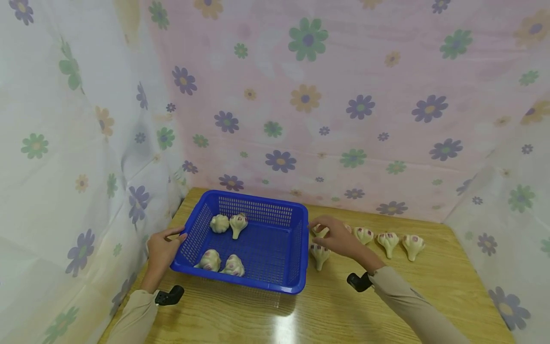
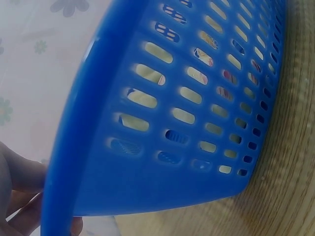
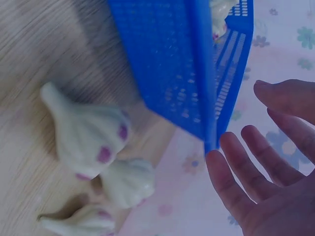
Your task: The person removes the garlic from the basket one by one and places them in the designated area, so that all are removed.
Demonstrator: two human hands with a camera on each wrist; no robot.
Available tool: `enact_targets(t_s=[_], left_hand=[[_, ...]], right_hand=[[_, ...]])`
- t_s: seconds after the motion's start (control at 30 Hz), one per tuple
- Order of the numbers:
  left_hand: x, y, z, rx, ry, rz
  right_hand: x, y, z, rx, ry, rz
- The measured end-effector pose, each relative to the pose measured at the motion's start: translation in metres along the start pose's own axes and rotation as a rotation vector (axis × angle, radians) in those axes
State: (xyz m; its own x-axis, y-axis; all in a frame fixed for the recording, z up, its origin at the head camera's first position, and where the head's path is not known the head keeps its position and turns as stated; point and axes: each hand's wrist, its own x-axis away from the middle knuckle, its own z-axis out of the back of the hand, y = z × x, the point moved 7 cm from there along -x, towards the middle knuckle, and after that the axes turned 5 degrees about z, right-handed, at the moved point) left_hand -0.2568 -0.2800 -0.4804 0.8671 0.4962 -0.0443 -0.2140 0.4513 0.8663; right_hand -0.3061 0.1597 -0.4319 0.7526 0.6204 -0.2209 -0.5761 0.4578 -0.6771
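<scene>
Just right of the blue basket [image 1: 258,285], a garlic bulb [image 1: 320,254] lies lower than the right hand [image 1: 338,237], stem toward the near side. That hand's fingers spread, holding nothing; the left hand [image 1: 163,246] grips the basket's left edge.

blue basket [image 1: 268,243]: perforated, open-topped | four pale garlic bulbs [image 1: 220,223]: inside | loose bulbs [image 1: 388,242]: right of basket

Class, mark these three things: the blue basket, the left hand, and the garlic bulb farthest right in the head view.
Blue basket [image 1: 267,246]: head view, on a bare part of its floor.
Left hand [image 1: 162,247]: head view, on the back of the hand.
Farthest-right garlic bulb [image 1: 413,243]: head view, on its rounded body.
</scene>
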Motion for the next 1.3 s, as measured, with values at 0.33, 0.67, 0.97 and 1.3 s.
enact_targets(t_s=[0.33,0.67,0.97,1.3], left_hand=[[0.0,-0.002,0.001,-0.001,-0.005,0.004],[0.0,0.002,-0.003,-0.025,-0.028,0.001],[-0.002,0.0,-0.003,-0.023,-0.029,0.0],[-0.002,0.001,-0.001,-0.027,-0.029,0.014]], right_hand=[[-0.035,-0.029,-0.032,-0.01,-0.151,0.068],[-0.06,-0.023,-0.07,-0.102,-0.297,-0.064],[-0.076,-0.017,-0.104,-0.239,-0.327,-0.141],[-0.088,-0.011,-0.142,-0.374,-0.389,-0.289]])
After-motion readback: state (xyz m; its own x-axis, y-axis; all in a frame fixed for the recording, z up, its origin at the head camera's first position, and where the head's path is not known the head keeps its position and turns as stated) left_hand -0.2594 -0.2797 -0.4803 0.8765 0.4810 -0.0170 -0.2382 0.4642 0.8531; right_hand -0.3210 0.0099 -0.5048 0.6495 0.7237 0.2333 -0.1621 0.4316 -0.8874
